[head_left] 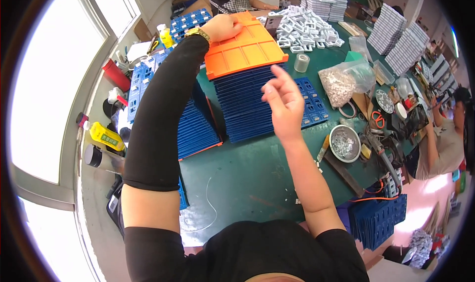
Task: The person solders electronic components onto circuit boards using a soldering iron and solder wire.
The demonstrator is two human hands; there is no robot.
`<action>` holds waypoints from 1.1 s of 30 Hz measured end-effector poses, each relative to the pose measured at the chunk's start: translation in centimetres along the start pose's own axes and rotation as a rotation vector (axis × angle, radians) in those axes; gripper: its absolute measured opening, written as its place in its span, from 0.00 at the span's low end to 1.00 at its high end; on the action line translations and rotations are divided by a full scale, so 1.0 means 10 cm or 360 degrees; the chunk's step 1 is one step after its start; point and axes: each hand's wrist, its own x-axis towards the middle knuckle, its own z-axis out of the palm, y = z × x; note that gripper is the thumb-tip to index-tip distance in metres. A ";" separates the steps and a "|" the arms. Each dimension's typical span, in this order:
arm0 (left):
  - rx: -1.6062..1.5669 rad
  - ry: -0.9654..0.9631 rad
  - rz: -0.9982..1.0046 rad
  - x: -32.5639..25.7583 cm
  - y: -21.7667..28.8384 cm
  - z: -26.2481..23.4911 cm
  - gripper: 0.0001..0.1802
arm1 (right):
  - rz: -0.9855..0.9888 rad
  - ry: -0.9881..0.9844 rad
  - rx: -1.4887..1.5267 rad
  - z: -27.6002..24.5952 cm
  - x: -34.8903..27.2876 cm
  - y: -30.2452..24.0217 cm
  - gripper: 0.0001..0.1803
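A tall stack of dark blue trays [246, 108] stands on the green table, capped by an orange tray [247, 52] with raised ribs. Over the far left part of that orange tray, my left hand [223, 28] is closed, its fingers curled down; what they hold, if anything, is hidden. My right hand [287, 103] is in front of the stack's right side, index finger and thumb stretched out and the other fingers loosely bent, with nothing in it. Beside the stack on the left is a second pile of blue trays [197, 126], partly behind my left forearm.
On the right lie a bag of small pale pieces [338, 85], a metal bowl [345, 143] and orange-handled scissors [378, 118]. Grey-white frames [309, 30] are heaped at the back. Yellow bottles [106, 136] stand by the window. Other people sit at the far side and right.
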 end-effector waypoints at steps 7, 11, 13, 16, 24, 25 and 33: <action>0.0145 -0.0019 0.0073 -0.06 -0.02 -0.02 0.25 | 0.0538 -0.0146 0.0617 0.21 -0.14 -0.08 0.33; 0.0146 -0.0037 0.0038 -0.07 -0.01 -0.02 0.26 | 0.0661 -0.0132 0.0844 0.26 -0.13 -0.12 0.34; 0.0155 -0.0019 0.0074 -0.06 -0.02 -0.01 0.26 | 0.0695 -0.0123 0.0957 0.27 -0.12 -0.12 0.34; 0.0162 0.0005 0.0106 -0.05 -0.05 0.01 0.26 | 0.0754 -0.0072 0.1221 0.30 -0.10 -0.13 0.34; 0.0197 0.0111 0.0004 -0.03 -0.12 0.09 0.25 | 0.0689 0.0049 0.1448 0.46 -0.09 -0.16 0.40; 0.0206 0.0117 0.0018 -0.04 -0.14 0.09 0.25 | 0.0690 0.0070 0.1456 0.51 -0.08 -0.17 0.40; 0.0089 -0.0035 -0.0185 -0.12 -0.07 -0.15 0.25 | 0.0536 0.0018 0.1480 0.64 -0.05 -0.31 0.41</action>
